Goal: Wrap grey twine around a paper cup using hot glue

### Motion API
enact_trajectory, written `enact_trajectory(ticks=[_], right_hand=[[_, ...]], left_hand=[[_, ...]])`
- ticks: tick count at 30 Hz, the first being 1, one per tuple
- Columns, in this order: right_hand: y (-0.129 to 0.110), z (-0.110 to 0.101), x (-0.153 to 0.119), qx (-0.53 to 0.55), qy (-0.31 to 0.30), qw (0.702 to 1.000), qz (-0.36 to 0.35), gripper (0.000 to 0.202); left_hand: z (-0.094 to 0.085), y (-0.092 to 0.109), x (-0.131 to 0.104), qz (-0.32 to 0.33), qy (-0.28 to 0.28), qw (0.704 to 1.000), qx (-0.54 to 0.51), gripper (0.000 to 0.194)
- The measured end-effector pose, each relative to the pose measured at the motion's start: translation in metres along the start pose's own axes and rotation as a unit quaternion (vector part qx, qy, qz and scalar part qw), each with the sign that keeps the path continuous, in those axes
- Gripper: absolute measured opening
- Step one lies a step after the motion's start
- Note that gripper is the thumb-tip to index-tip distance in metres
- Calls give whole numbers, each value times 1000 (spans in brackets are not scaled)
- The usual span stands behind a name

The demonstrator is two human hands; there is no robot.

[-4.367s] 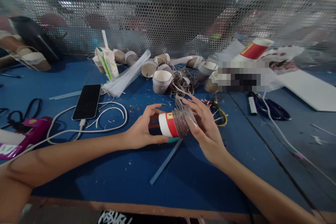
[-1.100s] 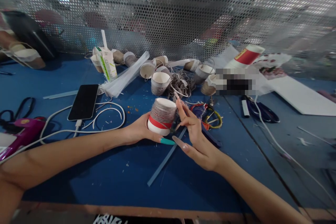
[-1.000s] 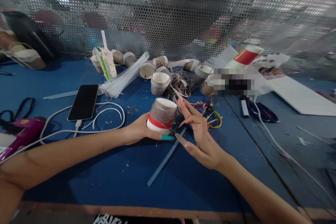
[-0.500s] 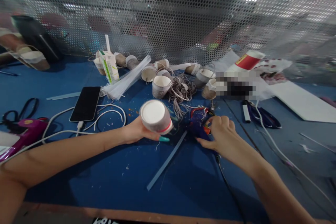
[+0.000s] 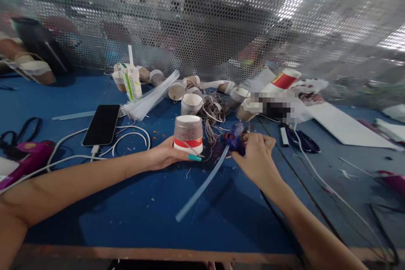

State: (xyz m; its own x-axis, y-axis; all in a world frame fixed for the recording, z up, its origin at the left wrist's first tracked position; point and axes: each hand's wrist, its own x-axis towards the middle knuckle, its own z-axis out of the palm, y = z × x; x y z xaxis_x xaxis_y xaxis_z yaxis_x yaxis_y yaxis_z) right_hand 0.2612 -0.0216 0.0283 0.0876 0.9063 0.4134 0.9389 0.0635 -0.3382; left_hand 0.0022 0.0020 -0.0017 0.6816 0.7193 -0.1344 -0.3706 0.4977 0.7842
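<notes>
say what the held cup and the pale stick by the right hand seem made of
Cup: probably matte paper or card, given its dull white surface and red, printed-looking band. Stick: likely smooth plastic or solid glue, apparently translucent, since it looks cloudy and bluish.

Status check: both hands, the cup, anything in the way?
Left hand holding cord-wrapped cup. Right hand gripping blue tool. Nearby: cord tangle just behind.

The cup (image 5: 187, 143) is white, banded in red and ringed with grey cord (image 5: 188, 130). The left hand (image 5: 163, 152) shows 1 teal nail (image 5: 195, 157). The glue gun (image 5: 237, 131) is deep blue with touches of red; its stick (image 5: 202, 187) is a milky, bluish white. The table (image 5: 148, 223) is blue, the phone (image 5: 101, 125) black, the cable (image 5: 95, 150) white, the other gun (image 5: 30, 156) magenta, the carton (image 5: 135, 83) white and green, the mesh (image 5: 202, 29) silvery with dark dots.
</notes>
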Motion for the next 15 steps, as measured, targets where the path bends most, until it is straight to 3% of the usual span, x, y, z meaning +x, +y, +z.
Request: enact_trajectory(ticks=[3, 8, 15], right_hand=[[2, -2, 5, 44, 40, 998, 16, 23], [-13, -8, -7, 139, 52, 989, 5, 21], [-35, -12, -42, 226, 78, 965, -106, 12]], left_hand=[[-1, 0, 1, -4, 1, 1000, -15, 45], [-1, 0, 2, 1, 4, 1000, -24, 50], [3, 1, 2, -1, 11, 999, -31, 49]])
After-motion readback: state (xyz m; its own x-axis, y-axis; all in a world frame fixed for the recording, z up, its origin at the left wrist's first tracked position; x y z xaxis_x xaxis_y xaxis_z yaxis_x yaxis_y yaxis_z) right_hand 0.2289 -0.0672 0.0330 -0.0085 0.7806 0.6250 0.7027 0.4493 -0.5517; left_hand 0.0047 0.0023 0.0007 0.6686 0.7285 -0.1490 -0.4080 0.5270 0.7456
